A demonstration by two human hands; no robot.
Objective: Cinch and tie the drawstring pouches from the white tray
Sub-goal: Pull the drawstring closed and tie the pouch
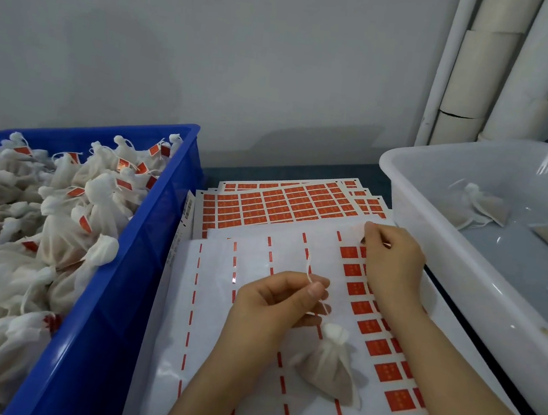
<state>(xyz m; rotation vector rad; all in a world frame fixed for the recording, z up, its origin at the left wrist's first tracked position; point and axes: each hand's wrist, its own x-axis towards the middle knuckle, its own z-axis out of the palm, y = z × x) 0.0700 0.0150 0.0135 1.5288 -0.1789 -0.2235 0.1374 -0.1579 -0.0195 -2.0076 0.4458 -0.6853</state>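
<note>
A small white drawstring pouch (332, 369) lies cinched on the sticker sheet (247, 359) in front of me. My left hand (278, 304) pinches its thin white drawstring (308, 275) between thumb and forefinger, just above the pouch's gathered neck. My right hand (394, 256) is farther back, its fingertips pinching at the top edge of the sticker sheet near the red labels (372, 326). The white tray (467, 251) at the right holds a few loose pouches (483, 205).
A blue crate (128, 258) at the left is heaped with tied pouches bearing red tags. More sheets of red labels (283, 201) lie stacked at the back. White pipes (483, 67) stand against the grey wall.
</note>
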